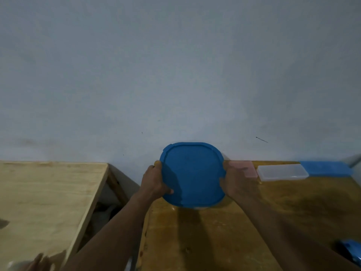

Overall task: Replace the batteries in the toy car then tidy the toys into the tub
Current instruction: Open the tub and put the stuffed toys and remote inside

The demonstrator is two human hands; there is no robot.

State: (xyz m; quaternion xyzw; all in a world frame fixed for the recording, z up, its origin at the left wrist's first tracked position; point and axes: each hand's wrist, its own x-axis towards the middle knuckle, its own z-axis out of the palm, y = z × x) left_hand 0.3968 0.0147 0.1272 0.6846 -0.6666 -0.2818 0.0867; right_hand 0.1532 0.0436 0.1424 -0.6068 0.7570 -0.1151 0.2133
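on the far left we see a pale wooden counter (46, 194), bare where it shows, with a gap between it and the darker counter (205, 237) we work at. our left hand (154, 182) is wrapped around the left edge of the blue lid (192, 173), thumb on top, fingers curled under the rim. the lid sits on the tub, of which only a pale sliver (199, 208) shows at the near edge, right against the wall. our right hand (233, 182) clamps the lid's right edge the same way. just past it lie a pink case (246, 169), a clear plastic case (282, 172) and a blue case (326, 168) in a row along the wall. at the lower right corner a blue thing (351, 251), perhaps the toy car, is cut off by the frame.

we judge this the tidying stage, at the tub's lid; whether it is going on or coming off we cannot tell. next calls for even pressure, or an even lift, at both edges.
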